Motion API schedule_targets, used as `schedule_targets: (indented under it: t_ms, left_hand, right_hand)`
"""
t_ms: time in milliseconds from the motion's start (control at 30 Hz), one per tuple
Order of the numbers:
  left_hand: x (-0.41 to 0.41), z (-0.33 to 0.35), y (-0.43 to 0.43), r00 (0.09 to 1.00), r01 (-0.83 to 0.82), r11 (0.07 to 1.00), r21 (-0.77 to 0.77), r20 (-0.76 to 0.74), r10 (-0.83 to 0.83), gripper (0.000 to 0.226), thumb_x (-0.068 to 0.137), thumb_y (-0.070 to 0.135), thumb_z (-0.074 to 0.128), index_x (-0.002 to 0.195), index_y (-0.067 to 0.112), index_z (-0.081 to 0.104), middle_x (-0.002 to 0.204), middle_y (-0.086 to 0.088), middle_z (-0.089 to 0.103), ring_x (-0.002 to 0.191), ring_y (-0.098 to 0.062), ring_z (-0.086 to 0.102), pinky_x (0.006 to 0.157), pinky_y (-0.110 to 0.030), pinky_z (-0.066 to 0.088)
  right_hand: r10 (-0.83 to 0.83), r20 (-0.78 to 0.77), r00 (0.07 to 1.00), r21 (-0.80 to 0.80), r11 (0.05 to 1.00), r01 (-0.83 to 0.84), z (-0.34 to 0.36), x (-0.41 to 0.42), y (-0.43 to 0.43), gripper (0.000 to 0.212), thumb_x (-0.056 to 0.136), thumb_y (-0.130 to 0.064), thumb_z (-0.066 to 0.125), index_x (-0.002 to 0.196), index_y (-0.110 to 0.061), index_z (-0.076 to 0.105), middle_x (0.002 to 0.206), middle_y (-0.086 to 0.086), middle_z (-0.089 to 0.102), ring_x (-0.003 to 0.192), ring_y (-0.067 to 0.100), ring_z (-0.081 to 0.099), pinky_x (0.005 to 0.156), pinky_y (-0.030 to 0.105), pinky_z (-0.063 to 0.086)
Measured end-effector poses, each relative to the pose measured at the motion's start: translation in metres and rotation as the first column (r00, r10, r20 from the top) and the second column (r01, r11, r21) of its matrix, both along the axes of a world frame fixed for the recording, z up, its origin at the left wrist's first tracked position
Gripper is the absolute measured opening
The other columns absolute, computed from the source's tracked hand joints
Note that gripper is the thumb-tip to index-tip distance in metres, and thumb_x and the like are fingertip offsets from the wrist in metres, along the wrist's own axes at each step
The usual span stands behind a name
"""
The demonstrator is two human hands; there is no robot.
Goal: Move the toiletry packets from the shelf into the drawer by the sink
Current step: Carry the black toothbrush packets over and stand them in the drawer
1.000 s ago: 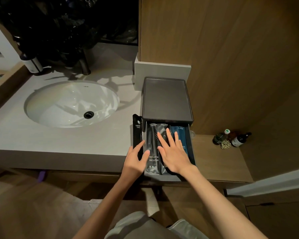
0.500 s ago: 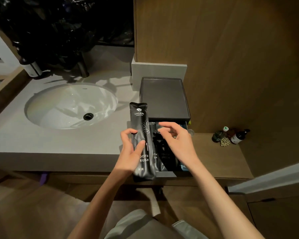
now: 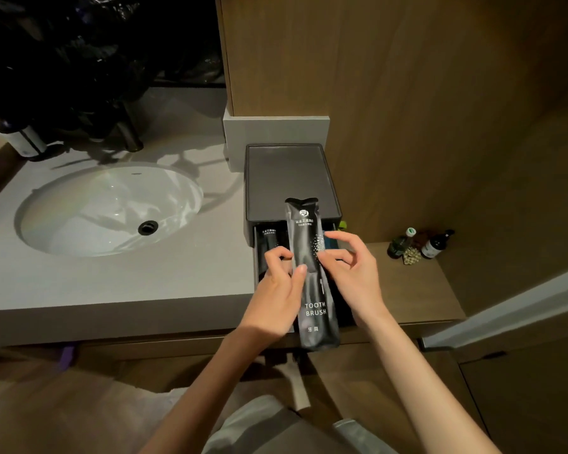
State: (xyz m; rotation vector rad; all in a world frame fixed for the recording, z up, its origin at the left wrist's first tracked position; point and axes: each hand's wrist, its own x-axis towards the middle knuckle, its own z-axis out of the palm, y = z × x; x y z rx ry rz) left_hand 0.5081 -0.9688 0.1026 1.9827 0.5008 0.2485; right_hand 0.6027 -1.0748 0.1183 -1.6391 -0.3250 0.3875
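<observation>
Left hand (image 3: 277, 283) and right hand (image 3: 353, 273) are pinching one black toothbrush packet (image 3: 313, 290) over the open drawer (image 3: 255, 253) at the countertop's right edge, the placing step seemingly needing a flat lowering next; inside are lying one black packet (image 3: 268, 239) and one blue packet (image 3: 329, 245).

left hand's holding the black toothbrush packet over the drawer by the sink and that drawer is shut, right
Not quite: the drawer is pulled open, with other packets lying inside it. The rest holds: the left hand grips the black toothbrush packet above the drawer by the sink, as the head view shows.
</observation>
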Motion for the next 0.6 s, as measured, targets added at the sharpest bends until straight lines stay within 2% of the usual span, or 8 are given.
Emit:
schedule_targets:
  t_ms: [67, 133, 167, 233, 333, 400, 467, 600]
  left_hand:
    - [0.006, -0.001, 0.004, 0.997, -0.079, 0.994, 0.077, 0.027, 0.077, 0.009, 0.1, 0.032, 0.034, 0.1, 0.026, 0.027, 0.071, 0.009, 0.048, 0.069, -0.015, 0.048, 0.072, -0.039, 0.041]
    - [0.01, -0.006, 0.013, 0.996, -0.09, 0.932, 0.351, 0.008, 0.093, 0.011, 0.099, 0.029, 0.038, 0.105, 0.02, 0.037, 0.091, 0.006, 0.05, 0.089, -0.017, 0.047, 0.082, -0.034, 0.037]
    - [0.012, -0.011, 0.018, 0.998, -0.037, 0.879, 0.476, -0.029, 0.058, 0.015, 0.098, 0.028, 0.04, 0.11, 0.019, 0.042, 0.103, 0.005, 0.053, 0.1, -0.018, 0.045, 0.088, -0.033, 0.034]
    - [0.017, -0.025, 0.028, 0.987, 0.142, 0.78, 0.609, -0.145, -0.066, 0.029, 0.097, 0.03, 0.043, 0.125, 0.022, 0.047, 0.13, 0.006, 0.05, 0.123, -0.018, 0.038, 0.104, -0.037, 0.026]
    - [0.025, -0.042, 0.037, 0.917, 0.393, 0.596, 0.7, -0.344, -0.2, 0.048, 0.096, 0.046, 0.04, 0.142, 0.032, 0.036, 0.155, 0.007, 0.027, 0.145, -0.024, 0.016, 0.117, -0.053, 0.005]
    - [0.031, -0.049, 0.04, 0.87, 0.489, 0.494, 0.719, -0.447, -0.209, 0.054, 0.093, 0.058, 0.028, 0.143, 0.037, 0.035, 0.159, 0.006, 0.018, 0.147, -0.027, 0.009, 0.115, -0.061, -0.001]
    - [0.035, -0.05, 0.04, 0.852, 0.517, 0.447, 0.73, -0.489, -0.186, 0.063, 0.088, 0.065, 0.015, 0.14, 0.039, 0.039, 0.159, 0.006, 0.018, 0.147, -0.03, 0.009, 0.113, -0.063, -0.002]
    - [0.037, -0.053, 0.04, 0.853, 0.514, 0.408, 0.755, -0.502, -0.145, 0.068, 0.084, 0.068, 0.008, 0.14, 0.042, 0.037, 0.16, 0.008, 0.012, 0.147, -0.027, 0.008, 0.113, -0.063, -0.003]
  right_hand:
    - [-0.038, 0.044, 0.998, -0.042, 0.998, 0.039, -0.001, 0.008, -0.009, 0.029, 0.086, -0.006, 0.066, 0.111, -0.021, 0.065, 0.072, 0.008, 0.067, 0.071, 0.012, 0.062, 0.084, 0.022, 0.051]
    - [-0.073, 0.109, 0.991, -0.13, 0.988, 0.087, -0.006, 0.017, -0.018, 0.028, 0.085, -0.009, 0.066, 0.108, -0.025, 0.068, 0.067, -0.004, 0.064, 0.066, 0.005, 0.057, 0.084, 0.026, 0.049]
    - [-0.081, 0.135, 0.988, -0.179, 0.978, 0.104, -0.008, 0.021, -0.022, 0.028, 0.085, -0.01, 0.066, 0.107, -0.028, 0.069, 0.065, -0.009, 0.063, 0.063, 0.003, 0.055, 0.083, 0.027, 0.049]
    - [-0.063, 0.156, 0.986, -0.269, 0.958, 0.104, -0.01, 0.027, -0.028, 0.028, 0.085, -0.01, 0.066, 0.104, -0.03, 0.07, 0.063, -0.013, 0.062, 0.058, 0.001, 0.052, 0.076, 0.024, 0.047]
    - [0.015, 0.165, 0.986, -0.412, 0.91, 0.055, -0.013, 0.03, -0.032, 0.028, 0.087, -0.009, 0.064, 0.106, -0.028, 0.07, 0.069, -0.008, 0.065, 0.059, 0.002, 0.052, 0.069, 0.017, 0.045]
    - [0.046, 0.175, 0.983, -0.482, 0.875, 0.045, -0.017, 0.029, -0.033, 0.028, 0.088, -0.01, 0.062, 0.108, -0.027, 0.071, 0.071, -0.005, 0.065, 0.06, 0.003, 0.052, 0.065, 0.012, 0.043]
    - [0.059, 0.193, 0.979, -0.524, 0.85, 0.052, -0.021, 0.03, -0.031, 0.028, 0.089, -0.01, 0.061, 0.11, -0.026, 0.071, 0.074, -0.004, 0.066, 0.062, 0.004, 0.054, 0.062, 0.006, 0.041]
    - [0.051, 0.19, 0.98, -0.563, 0.824, 0.066, -0.026, 0.034, -0.021, 0.028, 0.091, -0.011, 0.057, 0.113, -0.023, 0.07, 0.085, -0.004, 0.067, 0.075, 0.011, 0.061, 0.08, 0.024, 0.049]
